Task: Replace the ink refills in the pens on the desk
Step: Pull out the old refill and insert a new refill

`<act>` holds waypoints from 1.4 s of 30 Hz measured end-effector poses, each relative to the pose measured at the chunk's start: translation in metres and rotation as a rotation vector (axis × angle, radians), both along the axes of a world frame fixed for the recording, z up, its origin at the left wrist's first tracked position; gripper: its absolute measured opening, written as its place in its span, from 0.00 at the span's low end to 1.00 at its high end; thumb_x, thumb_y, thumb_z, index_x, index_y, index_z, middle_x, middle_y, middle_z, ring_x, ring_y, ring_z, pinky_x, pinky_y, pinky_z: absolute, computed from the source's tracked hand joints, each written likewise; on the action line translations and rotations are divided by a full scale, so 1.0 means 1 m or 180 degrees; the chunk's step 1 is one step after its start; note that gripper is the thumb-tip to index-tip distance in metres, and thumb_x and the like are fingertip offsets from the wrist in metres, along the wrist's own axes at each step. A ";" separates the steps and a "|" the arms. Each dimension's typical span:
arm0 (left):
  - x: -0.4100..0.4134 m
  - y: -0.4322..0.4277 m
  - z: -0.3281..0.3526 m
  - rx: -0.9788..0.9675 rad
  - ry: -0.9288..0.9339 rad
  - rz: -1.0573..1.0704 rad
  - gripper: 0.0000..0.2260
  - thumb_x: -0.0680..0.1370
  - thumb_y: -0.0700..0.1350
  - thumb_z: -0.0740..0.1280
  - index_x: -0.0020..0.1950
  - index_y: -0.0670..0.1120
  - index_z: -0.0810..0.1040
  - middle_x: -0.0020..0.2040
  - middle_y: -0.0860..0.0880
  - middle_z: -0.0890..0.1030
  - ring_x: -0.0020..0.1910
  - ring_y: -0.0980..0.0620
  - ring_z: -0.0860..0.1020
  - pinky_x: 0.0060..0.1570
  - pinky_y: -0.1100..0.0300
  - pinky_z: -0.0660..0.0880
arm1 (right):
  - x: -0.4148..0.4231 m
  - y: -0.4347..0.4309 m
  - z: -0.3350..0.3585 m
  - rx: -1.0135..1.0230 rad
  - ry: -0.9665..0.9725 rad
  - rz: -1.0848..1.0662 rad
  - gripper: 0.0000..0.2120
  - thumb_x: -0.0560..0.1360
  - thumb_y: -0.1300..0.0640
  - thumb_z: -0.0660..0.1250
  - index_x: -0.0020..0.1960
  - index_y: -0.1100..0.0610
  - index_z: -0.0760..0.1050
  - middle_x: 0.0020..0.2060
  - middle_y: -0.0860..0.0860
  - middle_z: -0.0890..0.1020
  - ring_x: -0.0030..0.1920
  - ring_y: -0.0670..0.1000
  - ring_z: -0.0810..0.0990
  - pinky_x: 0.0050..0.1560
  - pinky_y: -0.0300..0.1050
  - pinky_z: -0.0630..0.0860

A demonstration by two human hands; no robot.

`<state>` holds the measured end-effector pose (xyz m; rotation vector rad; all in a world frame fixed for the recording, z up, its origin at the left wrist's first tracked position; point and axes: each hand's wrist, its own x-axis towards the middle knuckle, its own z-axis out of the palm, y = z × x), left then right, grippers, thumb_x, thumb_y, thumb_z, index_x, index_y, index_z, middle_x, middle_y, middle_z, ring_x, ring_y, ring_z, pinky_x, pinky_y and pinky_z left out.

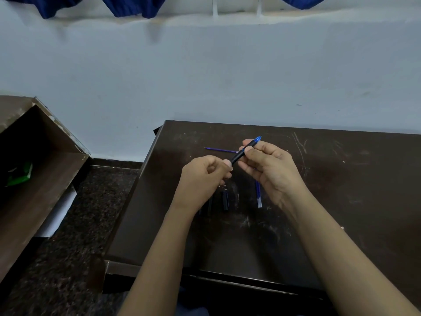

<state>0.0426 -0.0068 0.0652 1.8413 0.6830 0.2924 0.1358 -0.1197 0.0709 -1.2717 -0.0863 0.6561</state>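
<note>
Your right hand [265,166] grips a black pen [243,151] between thumb and fingers, above the desk, with the pen tilted so its blue translucent end [257,139] points up and away from you. Your left hand [205,176] is curled closed at the pen's lower end, fingertips [227,164] pinched against the barrel there; whether it holds a separate small part inside the fist cannot be told. Both hands hover over the middle of the dark brown desk [341,201], whose top is scuffed and scratched.

Just behind your hands, a thin purple-blue refill [219,150] lies flat on the desk, its point toward the left and its other end hidden behind the pen and your right fingers. Below your right hand, another blue refill [258,195] lies on the surface, running toward you, its upper part covered by the palm. Under and just beside your left wrist lie short black pen pieces [225,200], close together; their exact number is hard to make out against the dark wood.

To the left stands an open brown cabinet [45,169] with something green [20,176] inside, apart from the desk. A pale wall [205,76] rises behind, with dark blue cloth [127,6] hanging along the top.
</note>
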 end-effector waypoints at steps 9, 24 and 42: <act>-0.002 0.001 0.001 -0.0098 0.0157 -0.0086 0.14 0.80 0.49 0.61 0.43 0.45 0.83 0.35 0.50 0.84 0.28 0.65 0.77 0.28 0.77 0.69 | -0.003 0.002 -0.001 0.0017 0.0061 0.0119 0.06 0.76 0.66 0.65 0.47 0.59 0.80 0.43 0.54 0.83 0.42 0.47 0.82 0.50 0.42 0.81; -0.006 0.005 0.002 0.0246 -0.0037 0.0032 0.03 0.73 0.46 0.72 0.45 0.48 0.81 0.33 0.55 0.81 0.31 0.68 0.77 0.31 0.77 0.70 | -0.004 0.003 -0.004 -0.0013 0.0032 0.0209 0.05 0.76 0.66 0.66 0.48 0.60 0.80 0.42 0.55 0.82 0.41 0.47 0.81 0.48 0.41 0.82; -0.006 0.001 0.010 -0.0613 0.0842 -0.1034 0.14 0.83 0.49 0.53 0.56 0.50 0.78 0.42 0.55 0.82 0.34 0.60 0.69 0.38 0.65 0.68 | 0.000 0.001 -0.008 0.0057 -0.0088 0.0690 0.10 0.79 0.63 0.60 0.54 0.56 0.80 0.54 0.52 0.84 0.56 0.50 0.80 0.62 0.44 0.74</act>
